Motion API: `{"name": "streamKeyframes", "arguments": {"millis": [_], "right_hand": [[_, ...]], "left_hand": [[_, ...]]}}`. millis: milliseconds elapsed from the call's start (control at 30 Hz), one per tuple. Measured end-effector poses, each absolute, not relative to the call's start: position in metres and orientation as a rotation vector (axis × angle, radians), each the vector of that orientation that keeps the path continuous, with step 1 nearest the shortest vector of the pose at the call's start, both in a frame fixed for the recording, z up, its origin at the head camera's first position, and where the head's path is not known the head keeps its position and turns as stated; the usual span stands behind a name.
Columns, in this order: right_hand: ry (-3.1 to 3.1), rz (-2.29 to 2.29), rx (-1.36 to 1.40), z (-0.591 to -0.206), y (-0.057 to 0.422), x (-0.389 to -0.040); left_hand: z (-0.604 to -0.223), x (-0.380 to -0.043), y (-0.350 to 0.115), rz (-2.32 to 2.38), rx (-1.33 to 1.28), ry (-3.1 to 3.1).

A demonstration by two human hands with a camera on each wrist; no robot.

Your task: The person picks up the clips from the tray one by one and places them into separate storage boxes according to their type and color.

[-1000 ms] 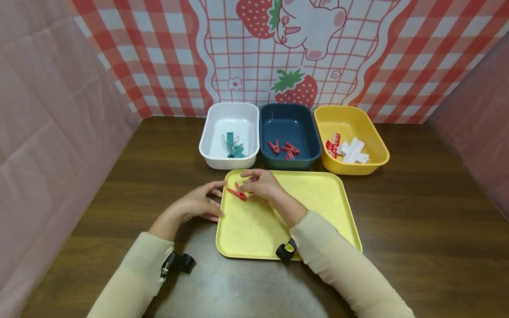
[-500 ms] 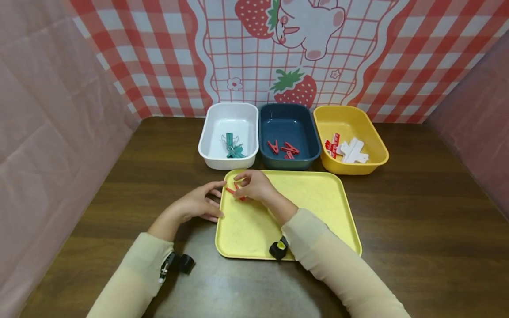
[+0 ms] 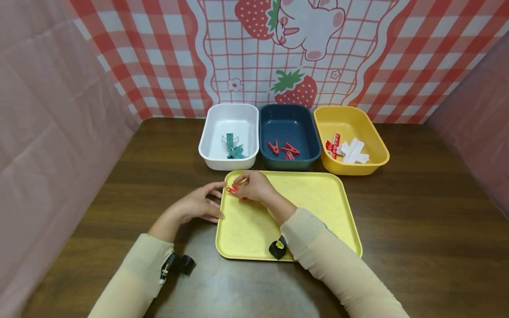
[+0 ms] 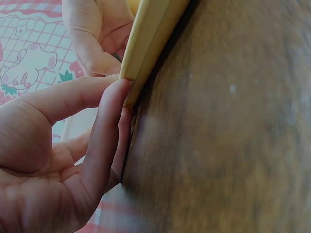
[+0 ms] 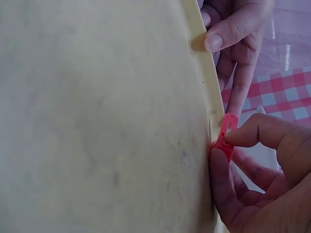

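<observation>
My right hand point(image 3: 256, 186) is over the far left corner of the yellow tray point(image 3: 254, 238). Its thumb and index finger pinch a small red plastic clothespin point(image 5: 226, 136), partly covered by the fingers in the head view. Along the tray's left edge, my left hand point(image 3: 199, 203) has its fingers spread. In the right wrist view the left thumb point(image 5: 214, 42) rests on the rim, while the other fingers stay outside it. The left wrist view shows fingertips point(image 4: 124, 85) against the tray's side.
Behind the tray, three bins stand side by side. The white bin point(image 3: 207, 148) holds green clips point(image 3: 234, 151), and the dark blue bin point(image 3: 288, 117) holds several red clothespins point(image 3: 290, 149). White clips point(image 3: 354, 151) and a red-and-white clip point(image 3: 334, 145) lie in the yellow bin point(image 3: 375, 152).
My right hand has shifted slightly left and closed its thumb and finger on the clothespin. The clothespin has turned, and its two arms look closer together. My left hand stays at the rim.
</observation>
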State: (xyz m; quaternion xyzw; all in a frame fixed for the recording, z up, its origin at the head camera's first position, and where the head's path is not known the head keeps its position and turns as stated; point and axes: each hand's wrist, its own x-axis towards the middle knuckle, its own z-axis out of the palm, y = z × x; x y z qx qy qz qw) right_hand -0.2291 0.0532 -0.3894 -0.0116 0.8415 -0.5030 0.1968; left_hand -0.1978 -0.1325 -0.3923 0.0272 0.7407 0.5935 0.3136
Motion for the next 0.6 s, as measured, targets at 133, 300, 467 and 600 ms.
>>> {"name": "streamKeyframes", "arguments": {"millis": [133, 300, 467, 600], "right_hand": [[2.344, -1.426, 0.0, -0.39, 0.055, -0.229], [2.26, -1.527, 0.043, -0.389, 0.06, -0.23], [2.176, -1.614, 0.066, -0.389, 0.063, -0.23], [2.135, -1.651, 0.092, -0.386, 0.065, -0.229]], "left_hand": [[-0.393, -0.198, -0.132, 1.564, 0.07, 1.952], [-0.392, -0.198, -0.132, 1.563, 0.072, 1.953], [-0.392, -0.198, -0.132, 1.568, 0.078, 1.954], [-0.393, -0.197, -0.132, 1.582, 0.089, 1.944]]}}
